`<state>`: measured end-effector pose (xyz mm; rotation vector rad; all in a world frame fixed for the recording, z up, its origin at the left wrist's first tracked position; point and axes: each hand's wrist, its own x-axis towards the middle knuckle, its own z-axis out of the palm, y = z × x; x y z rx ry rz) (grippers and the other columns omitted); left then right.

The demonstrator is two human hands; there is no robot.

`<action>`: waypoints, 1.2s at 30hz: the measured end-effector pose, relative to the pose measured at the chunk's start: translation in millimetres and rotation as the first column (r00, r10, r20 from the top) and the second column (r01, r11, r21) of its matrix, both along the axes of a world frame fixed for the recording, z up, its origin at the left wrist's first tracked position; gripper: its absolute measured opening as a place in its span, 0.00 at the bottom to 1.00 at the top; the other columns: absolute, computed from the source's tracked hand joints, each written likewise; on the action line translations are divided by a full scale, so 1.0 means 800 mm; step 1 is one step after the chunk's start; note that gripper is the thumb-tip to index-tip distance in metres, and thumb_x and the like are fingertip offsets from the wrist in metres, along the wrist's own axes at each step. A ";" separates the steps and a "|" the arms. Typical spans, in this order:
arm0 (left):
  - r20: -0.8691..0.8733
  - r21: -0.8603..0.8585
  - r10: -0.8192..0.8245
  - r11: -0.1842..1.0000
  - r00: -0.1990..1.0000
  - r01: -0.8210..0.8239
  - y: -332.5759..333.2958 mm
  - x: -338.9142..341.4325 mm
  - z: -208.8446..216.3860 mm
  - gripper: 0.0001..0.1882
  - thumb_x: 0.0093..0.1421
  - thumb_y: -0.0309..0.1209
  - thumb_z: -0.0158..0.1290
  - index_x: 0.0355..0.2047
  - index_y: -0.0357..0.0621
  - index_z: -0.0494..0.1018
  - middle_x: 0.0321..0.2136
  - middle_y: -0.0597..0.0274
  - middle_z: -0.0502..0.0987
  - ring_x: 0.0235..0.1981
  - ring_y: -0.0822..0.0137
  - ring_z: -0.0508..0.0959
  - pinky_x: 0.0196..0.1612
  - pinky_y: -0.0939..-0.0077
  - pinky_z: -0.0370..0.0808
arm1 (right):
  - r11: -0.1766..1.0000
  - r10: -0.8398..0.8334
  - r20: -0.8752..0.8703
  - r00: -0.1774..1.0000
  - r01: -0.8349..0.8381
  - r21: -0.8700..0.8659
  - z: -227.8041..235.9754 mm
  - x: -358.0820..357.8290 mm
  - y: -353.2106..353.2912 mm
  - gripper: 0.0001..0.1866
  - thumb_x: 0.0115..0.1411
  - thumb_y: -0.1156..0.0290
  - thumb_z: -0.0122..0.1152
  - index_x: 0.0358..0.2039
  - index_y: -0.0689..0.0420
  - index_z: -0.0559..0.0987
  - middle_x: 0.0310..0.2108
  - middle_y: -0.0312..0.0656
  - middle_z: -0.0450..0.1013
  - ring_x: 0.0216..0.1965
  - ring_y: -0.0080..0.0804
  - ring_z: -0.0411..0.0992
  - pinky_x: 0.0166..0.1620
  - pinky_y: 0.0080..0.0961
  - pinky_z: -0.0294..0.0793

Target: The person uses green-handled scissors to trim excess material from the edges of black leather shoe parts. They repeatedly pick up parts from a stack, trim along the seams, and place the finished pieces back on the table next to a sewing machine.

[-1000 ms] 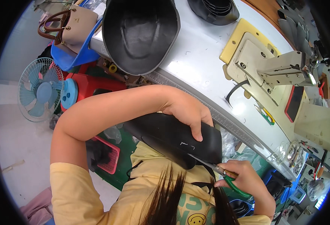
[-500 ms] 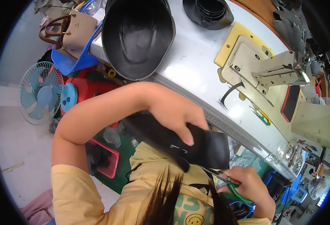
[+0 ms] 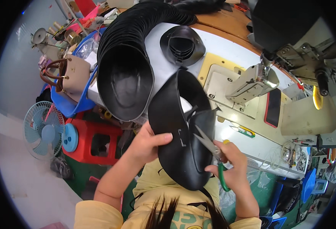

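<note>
At lap: L hand (image 3: 147, 143) grips blk piece (image 3: 179, 129)

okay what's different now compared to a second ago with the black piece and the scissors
The left hand has turned the black piece from lying flat and crosswise to standing nearly on end, its hollow side toward the camera. The right hand has brought the green-handled scissors up, blades now against the piece's inner face. Unchanged: the left hand grips the piece, the right holds the scissors, and the stack of black shells rests on the table.
</note>
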<state>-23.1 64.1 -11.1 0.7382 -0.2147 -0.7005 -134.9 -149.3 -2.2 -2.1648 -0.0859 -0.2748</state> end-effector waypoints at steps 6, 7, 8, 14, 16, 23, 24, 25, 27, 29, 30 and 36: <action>0.009 -0.058 -0.033 0.998 0.999 0.033 -0.011 -0.006 -0.010 0.17 0.53 0.19 0.50 0.44 0.37 0.68 0.40 0.58 0.74 0.40 0.68 0.75 0.46 0.73 0.72 | 0.999 0.015 -0.081 0.997 -0.018 -0.045 0.001 -0.001 0.005 0.32 0.37 0.61 0.72 0.44 0.57 0.73 0.22 0.38 0.64 0.18 0.28 0.63 0.23 0.22 0.65; 0.001 -0.068 -0.043 0.997 0.999 0.043 -0.014 -0.007 -0.013 0.16 0.53 0.19 0.50 0.44 0.36 0.68 0.39 0.58 0.74 0.40 0.68 0.75 0.45 0.73 0.72 | 0.999 0.009 -0.079 0.997 -0.012 -0.042 0.000 -0.001 0.006 0.31 0.37 0.61 0.72 0.44 0.57 0.73 0.21 0.38 0.64 0.18 0.28 0.63 0.23 0.22 0.65; -0.008 -0.075 -0.055 0.996 0.998 0.054 -0.017 -0.010 -0.016 0.16 0.53 0.19 0.50 0.44 0.36 0.68 0.39 0.58 0.74 0.40 0.68 0.75 0.45 0.73 0.73 | 0.999 0.001 -0.078 0.997 -0.004 -0.035 -0.002 -0.002 0.007 0.31 0.37 0.61 0.72 0.44 0.57 0.73 0.21 0.38 0.64 0.18 0.27 0.63 0.22 0.22 0.65; -0.055 -0.072 -0.103 0.992 0.993 0.099 -0.026 -0.015 -0.018 0.15 0.54 0.19 0.51 0.44 0.36 0.68 0.39 0.58 0.74 0.39 0.68 0.75 0.44 0.72 0.73 | 1.000 0.012 -0.045 0.999 -0.011 0.011 -0.010 -0.003 0.008 0.31 0.37 0.60 0.72 0.44 0.57 0.74 0.20 0.37 0.63 0.18 0.26 0.61 0.22 0.20 0.62; -0.061 -0.089 -0.117 0.990 0.991 0.111 -0.029 -0.016 -0.018 0.16 0.54 0.20 0.51 0.44 0.36 0.68 0.39 0.57 0.74 0.39 0.67 0.76 0.44 0.71 0.74 | 0.996 0.052 -0.042 0.998 -0.049 0.079 -0.017 -0.004 0.004 0.32 0.38 0.59 0.72 0.44 0.58 0.74 0.19 0.36 0.62 0.18 0.25 0.60 0.21 0.19 0.60; -0.053 -0.139 -0.151 0.980 0.987 0.143 -0.039 -0.019 -0.017 0.16 0.55 0.21 0.49 0.45 0.34 0.66 0.39 0.52 0.73 0.40 0.57 0.76 0.43 0.65 0.74 | 0.888 0.169 -0.142 0.975 -0.089 0.451 -0.040 -0.014 -0.006 0.31 0.39 0.58 0.71 0.43 0.59 0.74 0.19 0.36 0.61 0.18 0.26 0.58 0.23 0.19 0.58; -0.053 -0.123 -0.144 0.983 0.988 0.136 -0.040 -0.019 -0.019 0.16 0.55 0.21 0.49 0.45 0.33 0.66 0.39 0.52 0.73 0.40 0.55 0.76 0.43 0.64 0.74 | 0.882 0.169 -0.161 0.972 -0.076 0.465 -0.039 -0.014 -0.006 0.30 0.40 0.59 0.71 0.43 0.59 0.74 0.19 0.36 0.61 0.18 0.26 0.58 0.23 0.20 0.58; -0.060 -0.131 -0.137 0.983 0.989 0.128 -0.042 -0.020 -0.019 0.16 0.55 0.21 0.49 0.45 0.34 0.65 0.39 0.52 0.73 0.40 0.56 0.76 0.43 0.64 0.74 | 0.908 0.133 -0.165 0.977 -0.053 0.416 -0.041 -0.015 -0.005 0.30 0.40 0.59 0.71 0.43 0.59 0.74 0.18 0.36 0.61 0.18 0.26 0.58 0.23 0.20 0.58; -0.073 -0.151 -0.129 0.982 0.989 0.117 -0.046 -0.021 -0.019 0.16 0.55 0.21 0.49 0.46 0.34 0.65 0.39 0.52 0.73 0.40 0.57 0.76 0.44 0.65 0.74 | 0.950 0.054 -0.166 0.985 0.001 0.312 -0.045 -0.020 -0.005 0.30 0.40 0.59 0.71 0.43 0.59 0.74 0.18 0.37 0.60 0.18 0.26 0.57 0.22 0.21 0.58; -0.081 -0.089 -0.126 0.989 0.989 0.119 -0.045 -0.024 -0.021 0.18 0.55 0.23 0.49 0.47 0.34 0.64 0.40 0.53 0.73 0.42 0.59 0.75 0.44 0.67 0.74 | 0.974 -0.004 -0.170 0.985 0.043 0.225 -0.036 -0.020 -0.003 0.30 0.39 0.59 0.71 0.43 0.59 0.74 0.18 0.36 0.60 0.18 0.26 0.56 0.22 0.20 0.58; -0.083 -0.056 -0.123 0.991 0.989 0.119 -0.044 -0.025 -0.021 0.19 0.55 0.24 0.50 0.47 0.35 0.64 0.41 0.53 0.72 0.43 0.60 0.74 0.45 0.68 0.73 | 0.981 -0.031 -0.168 0.985 0.062 0.181 -0.031 -0.020 -0.003 0.30 0.39 0.59 0.71 0.43 0.59 0.74 0.18 0.36 0.60 0.18 0.26 0.56 0.22 0.20 0.58; -0.102 0.093 -0.100 0.990 0.990 0.110 -0.034 0.001 0.017 0.26 0.49 0.30 0.55 0.48 0.35 0.63 0.37 0.56 0.73 0.37 0.66 0.75 0.41 0.72 0.73 | 1.000 0.004 -0.082 0.997 -0.003 0.012 -0.012 -0.026 -0.009 0.30 0.37 0.58 0.71 0.41 0.58 0.75 0.17 0.35 0.61 0.17 0.25 0.56 0.21 0.19 0.57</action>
